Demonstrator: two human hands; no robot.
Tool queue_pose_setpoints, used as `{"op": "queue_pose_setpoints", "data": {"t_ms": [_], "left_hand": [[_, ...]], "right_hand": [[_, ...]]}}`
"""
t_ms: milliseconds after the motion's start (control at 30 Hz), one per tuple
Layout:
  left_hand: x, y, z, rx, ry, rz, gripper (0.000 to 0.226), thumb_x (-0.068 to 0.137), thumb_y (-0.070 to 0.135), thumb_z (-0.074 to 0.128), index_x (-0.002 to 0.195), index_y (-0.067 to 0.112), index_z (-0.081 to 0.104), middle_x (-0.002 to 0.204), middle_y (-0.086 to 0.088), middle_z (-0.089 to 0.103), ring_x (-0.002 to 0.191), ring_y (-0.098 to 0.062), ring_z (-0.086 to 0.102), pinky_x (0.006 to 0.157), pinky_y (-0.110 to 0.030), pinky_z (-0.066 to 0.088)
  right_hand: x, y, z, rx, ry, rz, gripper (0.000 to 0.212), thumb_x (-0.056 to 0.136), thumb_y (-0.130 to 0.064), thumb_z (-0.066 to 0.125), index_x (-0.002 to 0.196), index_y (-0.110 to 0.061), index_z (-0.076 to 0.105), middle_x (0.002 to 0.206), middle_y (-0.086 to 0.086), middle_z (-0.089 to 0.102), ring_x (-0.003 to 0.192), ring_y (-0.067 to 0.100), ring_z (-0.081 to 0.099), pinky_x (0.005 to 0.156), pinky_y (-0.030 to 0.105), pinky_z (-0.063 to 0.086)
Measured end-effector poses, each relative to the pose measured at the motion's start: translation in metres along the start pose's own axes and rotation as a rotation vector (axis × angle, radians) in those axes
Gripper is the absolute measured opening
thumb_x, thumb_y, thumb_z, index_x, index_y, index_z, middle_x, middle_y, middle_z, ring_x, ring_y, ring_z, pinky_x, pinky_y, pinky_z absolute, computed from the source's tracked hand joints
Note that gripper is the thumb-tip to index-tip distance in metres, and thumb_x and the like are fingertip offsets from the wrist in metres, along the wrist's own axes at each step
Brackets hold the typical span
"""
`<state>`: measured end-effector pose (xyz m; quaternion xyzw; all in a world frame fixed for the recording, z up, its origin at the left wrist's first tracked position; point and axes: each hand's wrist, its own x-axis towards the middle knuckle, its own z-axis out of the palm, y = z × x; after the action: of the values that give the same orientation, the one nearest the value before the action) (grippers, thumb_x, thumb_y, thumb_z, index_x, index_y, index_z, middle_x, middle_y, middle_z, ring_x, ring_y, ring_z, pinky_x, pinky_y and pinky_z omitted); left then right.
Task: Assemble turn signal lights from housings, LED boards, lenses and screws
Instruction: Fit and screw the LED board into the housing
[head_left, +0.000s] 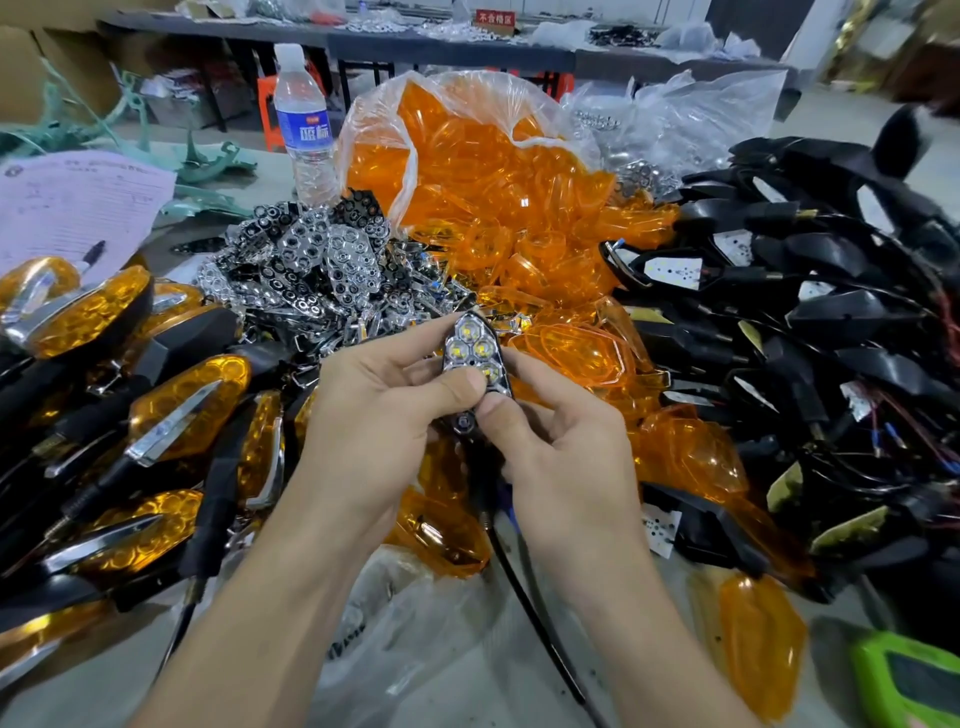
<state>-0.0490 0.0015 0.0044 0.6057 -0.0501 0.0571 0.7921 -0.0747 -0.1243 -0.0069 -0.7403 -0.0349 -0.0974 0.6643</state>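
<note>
Housing (471, 364) pinched between left hand (374, 415) and right hand (561, 452); amber lens pile (519, 218) behind, black housings (831, 322) right.

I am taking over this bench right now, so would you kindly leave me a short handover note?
Left hand and right hand both grip one black housing, thumbs pressing on its chrome reflector.
Loose reflectors heap centre; amber lenses spill from the bag behind; wired housings pile right; finished lights lie left.
Done: reflector sits over the LEDs in the held housing.
Left: amber lens not yet on; I see no screws here.
</note>
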Motion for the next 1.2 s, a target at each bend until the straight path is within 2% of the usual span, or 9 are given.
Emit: {"op": "queue_pose_setpoints", "data": {"t_ms": [67, 200, 333, 533, 633, 767, 900, 1033, 1200], "left_hand": [[-0.001, -0.001, 0.001, 0.012, 0.000, -0.010, 0.038, 0.087, -0.012, 0.066, 0.093, 0.021, 0.083, 0.081, 0.002, 0.080, 0.066, -0.004, 0.071, 0.054, -0.012, 0.050], [0.000, -0.002, -0.001, 0.030, 0.042, -0.053, 0.026, 0.091, 0.015, 0.072, 0.082, 0.036, 0.085, 0.075, 0.004, 0.077, 0.060, -0.006, 0.068, 0.049, -0.020, 0.051], [0.002, -0.005, -0.003, 0.039, 0.104, -0.072, 0.019, 0.086, 0.033, 0.071, 0.075, 0.022, 0.083, 0.073, -0.003, 0.075, 0.062, -0.017, 0.067, 0.063, -0.037, 0.053], [0.004, -0.006, -0.006, -0.043, 0.091, -0.118, 0.023, 0.091, 0.030, 0.067, 0.084, 0.012, 0.081, 0.085, -0.016, 0.074, 0.068, -0.025, 0.067, 0.061, -0.035, 0.053], [0.005, -0.005, -0.006, -0.036, 0.068, -0.175, 0.042, 0.103, 0.044, 0.052, 0.089, 0.014, 0.078, 0.083, -0.013, 0.075, 0.067, -0.024, 0.068, 0.056, -0.033, 0.055], [0.007, -0.006, -0.005, 0.025, 0.104, -0.112, 0.034, 0.088, 0.046, 0.068, 0.076, 0.017, 0.081, 0.078, -0.010, 0.074, 0.069, -0.024, 0.068, 0.063, -0.037, 0.055], [0.008, -0.009, -0.006, 0.049, 0.145, -0.027, 0.023, 0.086, 0.035, 0.078, 0.076, 0.015, 0.084, 0.081, -0.011, 0.077, 0.072, -0.022, 0.069, 0.063, -0.033, 0.058], [0.009, -0.012, -0.008, 0.089, 0.174, 0.061, 0.032, 0.085, 0.034, 0.076, 0.074, 0.004, 0.076, 0.082, -0.019, 0.066, 0.076, -0.027, 0.058, 0.071, -0.044, 0.050], [0.009, -0.014, -0.010, 0.201, 0.160, 0.143, 0.063, 0.077, 0.053, 0.075, 0.083, -0.009, 0.066, 0.079, -0.017, 0.059, 0.076, -0.026, 0.049, 0.073, -0.044, 0.042]], "right_hand": [[0.001, 0.003, -0.001, 0.024, 0.016, -0.006, 0.041, 0.098, -0.018, 0.069, 0.096, -0.059, 0.071, 0.086, -0.018, 0.079, 0.062, -0.003, 0.062, 0.059, 0.015, 0.047], [0.000, 0.006, -0.001, 0.031, 0.050, -0.017, 0.036, 0.097, -0.014, 0.071, 0.100, -0.050, 0.075, 0.095, -0.020, 0.079, 0.092, 0.005, 0.076, 0.090, 0.043, 0.061], [-0.001, 0.008, 0.000, 0.058, 0.072, 0.035, 0.029, 0.092, -0.013, 0.078, 0.113, -0.033, 0.079, 0.103, -0.013, 0.080, 0.101, 0.006, 0.075, 0.098, 0.042, 0.058], [0.001, 0.009, -0.002, 0.057, 0.073, 0.021, 0.042, 0.087, -0.010, 0.082, 0.100, -0.049, 0.072, 0.096, -0.014, 0.080, 0.094, 0.004, 0.077, 0.092, 0.041, 0.061], [0.000, 0.010, -0.001, 0.037, 0.071, -0.005, 0.048, 0.087, -0.013, 0.082, 0.098, -0.057, 0.069, 0.090, -0.020, 0.079, 0.088, -0.001, 0.076, 0.087, 0.037, 0.062], [-0.001, 0.010, 0.001, 0.026, 0.049, 0.014, 0.054, 0.088, -0.014, 0.082, 0.079, -0.066, 0.072, 0.085, -0.023, 0.078, 0.085, 0.001, 0.076, 0.083, 0.038, 0.064], [-0.001, 0.013, 0.003, 0.055, 0.050, 0.050, 0.024, 0.079, -0.026, 0.083, 0.098, -0.040, 0.081, 0.094, -0.013, 0.081, 0.091, 0.006, 0.077, 0.089, 0.042, 0.062], [0.000, 0.013, 0.004, 0.065, 0.037, 0.078, 0.036, 0.072, -0.033, 0.077, 0.107, -0.029, 0.081, 0.092, -0.011, 0.081, 0.087, 0.011, 0.078, 0.086, 0.045, 0.063], [-0.001, 0.006, 0.005, 0.022, -0.055, -0.006, 0.044, 0.080, -0.025, 0.076, 0.085, -0.069, 0.070, 0.084, -0.019, 0.079, 0.074, 0.004, 0.075, 0.067, 0.031, 0.056]]}}
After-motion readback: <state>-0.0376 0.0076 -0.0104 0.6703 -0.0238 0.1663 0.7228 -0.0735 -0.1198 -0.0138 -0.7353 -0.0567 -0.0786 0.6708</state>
